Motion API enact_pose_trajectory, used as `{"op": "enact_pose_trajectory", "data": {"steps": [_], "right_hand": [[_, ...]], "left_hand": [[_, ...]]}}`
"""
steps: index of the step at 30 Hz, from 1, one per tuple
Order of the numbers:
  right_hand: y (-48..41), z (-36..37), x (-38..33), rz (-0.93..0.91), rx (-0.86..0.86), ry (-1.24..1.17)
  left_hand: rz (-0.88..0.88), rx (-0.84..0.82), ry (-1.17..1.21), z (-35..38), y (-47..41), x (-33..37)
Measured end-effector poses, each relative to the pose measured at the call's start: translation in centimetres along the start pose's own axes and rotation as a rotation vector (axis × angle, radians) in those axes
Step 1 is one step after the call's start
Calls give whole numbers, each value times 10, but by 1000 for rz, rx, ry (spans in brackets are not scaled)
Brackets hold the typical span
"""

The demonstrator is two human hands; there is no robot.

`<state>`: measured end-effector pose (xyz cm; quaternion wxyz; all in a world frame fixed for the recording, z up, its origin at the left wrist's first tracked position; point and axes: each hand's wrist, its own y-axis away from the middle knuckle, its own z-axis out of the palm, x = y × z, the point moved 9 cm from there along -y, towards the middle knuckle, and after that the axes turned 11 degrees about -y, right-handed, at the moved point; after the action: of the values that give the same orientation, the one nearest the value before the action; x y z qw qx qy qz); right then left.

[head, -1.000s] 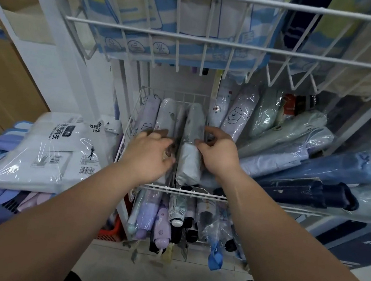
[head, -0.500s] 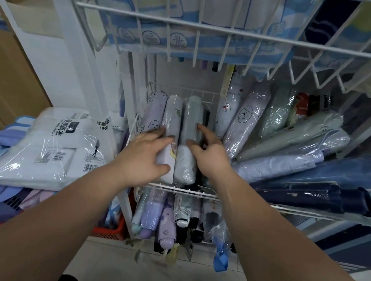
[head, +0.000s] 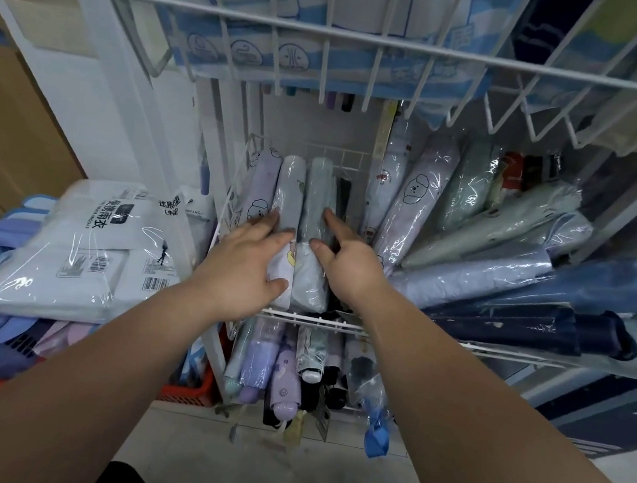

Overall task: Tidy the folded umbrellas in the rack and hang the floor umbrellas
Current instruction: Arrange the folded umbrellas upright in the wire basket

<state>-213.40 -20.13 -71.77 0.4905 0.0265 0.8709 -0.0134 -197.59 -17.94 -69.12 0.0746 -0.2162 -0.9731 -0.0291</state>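
- The left grip (head: 244,260) has loosened: its fingers, curled over the white umbrella (head: 289,189) a second ago, now lie stretched flat across it.
- The right grip (head: 346,263) has uncurled likewise; its forefinger now lies straight along the right flank of the pale green umbrella (head: 317,193).
- The dark gap between the two umbrellas near the hands has closed; they lie touching, side by side.

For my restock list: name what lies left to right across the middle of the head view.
raincoat pack → lavender umbrella → white umbrella → pale green umbrella → puppy-print umbrella → navy umbrella
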Motion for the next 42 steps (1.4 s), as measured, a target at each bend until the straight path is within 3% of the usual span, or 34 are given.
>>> {"op": "enact_pose_trajectory", "data": {"steps": [7,12,18,24,30,36,42], "right_hand": [[21,-40,-23,-90,58,145],[75,-107,-26,-202,307,275],[173,-179,-15,-409,788,496],[229,-211,31,-205,1063,385],[235,-189,76,49,987,-197],[219,-174,74,56,949,-230],[203,-175,65,-29,942,-204]], "left_hand": [[-25,11,-35,-5,-2,11],[143,207,94,-22,-1,70],[349,130,377,-8,-20,158],[439,97,309,23,-42,206],[426,63,208,35,-59,216],[441,99,145,31,-65,218],[439,156,269,19,-59,207]]}}
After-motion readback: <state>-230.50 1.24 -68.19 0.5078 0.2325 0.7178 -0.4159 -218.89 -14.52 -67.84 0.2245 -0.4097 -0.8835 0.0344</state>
